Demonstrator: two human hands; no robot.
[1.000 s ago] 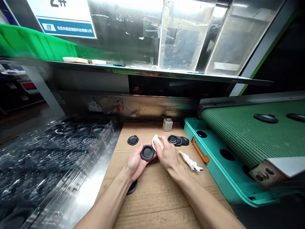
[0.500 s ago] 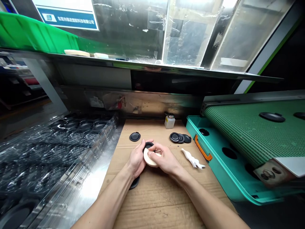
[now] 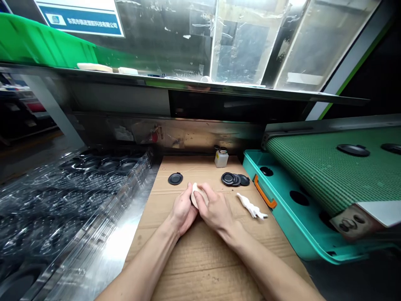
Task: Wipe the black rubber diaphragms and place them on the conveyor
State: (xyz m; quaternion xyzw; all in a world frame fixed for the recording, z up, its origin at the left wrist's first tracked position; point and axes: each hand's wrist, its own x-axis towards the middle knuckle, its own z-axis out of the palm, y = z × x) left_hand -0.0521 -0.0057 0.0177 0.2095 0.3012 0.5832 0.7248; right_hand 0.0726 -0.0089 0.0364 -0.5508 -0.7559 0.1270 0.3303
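Note:
A cream-coloured round pad (image 3: 195, 195) is pinched between the fingers and thumb of my right hand (image 3: 218, 210), tilted up on its edge. My left hand (image 3: 182, 210) is closed around a black round plastic lid, of which only a thin dark edge (image 3: 191, 201) shows behind the pad. The pad lies against that lid, just above the cardboard sheet (image 3: 206, 259). Beyond my left hand a single black lid (image 3: 175, 179) lies flat. Several overlapping black lids (image 3: 230, 179) rest past my right hand, near a crumpled white cloth (image 3: 251, 206).
A small bottle (image 3: 221, 158) stands at the cardboard's back edge. To the right, a teal bin (image 3: 282, 221) with an orange handle sits under a green conveyor belt (image 3: 313, 167) carrying black lids. Clear trays (image 3: 78, 200) of black parts fill the left. A metal shelf (image 3: 188, 83) crosses above.
My right hand has turned the pad from lying nearly flat to standing more on edge against the black lid. The lid's ring face, visible before, is now covered. The view has shifted slightly.

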